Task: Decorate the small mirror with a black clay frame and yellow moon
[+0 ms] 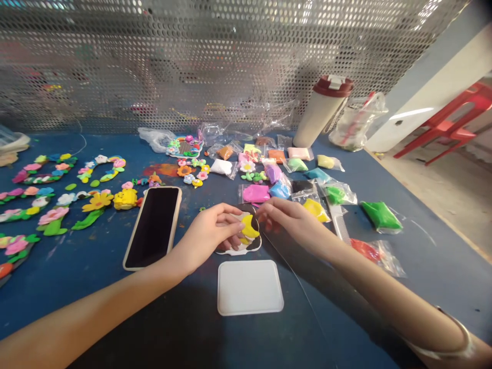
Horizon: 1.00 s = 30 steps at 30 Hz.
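Between my hands lies a small black-and-white shaped plaque [246, 247] carrying a crescent of yellow modelling clay [250, 226]. My left hand [209, 230] curls its fingers around the plaque's left side. My right hand [288, 218] pinches at the top of the yellow clay from the right, and its fingertips partly hide the plaque's upper edge. Just below the plaque lies a white rounded-square pad [249, 287], touched by neither hand. A smartphone [152, 228] in a beige case lies face up to the left of my left hand.
Several bags of coloured clay [391, 213] and a white comb [340, 223] cover the blue table's [184, 312] right and far parts. Clay flower crafts [98, 201] lie on the left. A lidded tumbler [322, 110] stands before a perforated metal panel [192, 56]. A red chair [449, 123] stands beyond the right edge.
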{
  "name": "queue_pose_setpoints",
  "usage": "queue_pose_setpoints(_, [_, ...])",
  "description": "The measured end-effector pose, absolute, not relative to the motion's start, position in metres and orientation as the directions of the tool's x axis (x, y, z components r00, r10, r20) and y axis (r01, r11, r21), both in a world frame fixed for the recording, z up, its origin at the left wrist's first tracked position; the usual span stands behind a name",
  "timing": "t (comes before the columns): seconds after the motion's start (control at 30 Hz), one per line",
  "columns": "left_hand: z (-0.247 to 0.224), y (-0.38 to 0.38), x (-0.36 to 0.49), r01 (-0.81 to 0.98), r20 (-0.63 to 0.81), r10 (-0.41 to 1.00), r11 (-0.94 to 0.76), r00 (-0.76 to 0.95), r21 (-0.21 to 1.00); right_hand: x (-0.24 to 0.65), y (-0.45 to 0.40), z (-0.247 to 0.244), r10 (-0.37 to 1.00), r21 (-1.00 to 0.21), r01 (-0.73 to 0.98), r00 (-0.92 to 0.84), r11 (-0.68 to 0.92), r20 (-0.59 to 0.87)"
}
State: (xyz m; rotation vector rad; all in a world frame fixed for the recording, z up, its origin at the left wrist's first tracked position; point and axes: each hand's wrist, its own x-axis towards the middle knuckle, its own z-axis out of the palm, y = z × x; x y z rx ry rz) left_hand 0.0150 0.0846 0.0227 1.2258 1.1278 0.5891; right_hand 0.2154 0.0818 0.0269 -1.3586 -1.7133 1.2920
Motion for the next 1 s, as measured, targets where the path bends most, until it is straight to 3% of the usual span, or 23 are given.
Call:
queue_pose_setpoints(0.23, [0.018, 0.083, 0.020, 0.162, -0.350, 0.817, 0.310, 0.458, 0.937, 0.215, 0.057, 0.017, 0.930, -0.842, 0.524, -0.360, 0.132, -0.078])
queue_pose_setpoints(0.53, [0.042, 0.098, 0.006, 0.299, -0.191, 0.898, 0.071, 0.396, 0.952, 0.218, 0.057, 0.009, 0.936, -0.817, 0.561, -0.342, 0.132, -0.083])
queue_pose_setpoints(0.7, [0.030, 0.095, 0.010, 0.366, -0.263, 0.843, 0.085, 0.469, 0.927, 0.211, 0.054, 0.010, 0.966, -0.778, 0.618, -0.253, 0.114, -0.059])
queue_pose_setpoints(0.77, [0.024, 0.091, 0.014, 0.352, -0.280, 0.813, 0.101, 0.510, 0.931, 0.208, 0.051, 0.008, 0.977, -0.703, 0.694, -0.215, 0.156, 0.005])
queue_pose_setpoints(0.93, [0.016, 0.086, 0.023, 0.280, -0.258, 0.776, 0.110, 0.575, 0.954, 0.201, 0.040, 0.001, 0.885, -0.341, 0.842, -0.291, 0.417, 0.364])
queue_pose_setpoints(1.0, [0.016, 0.087, 0.025, 0.272, -0.266, 0.776, 0.127, 0.572, 0.954, 0.200, 0.036, 0.002, 0.853, -0.363, 0.799, -0.328, 0.480, 0.406])
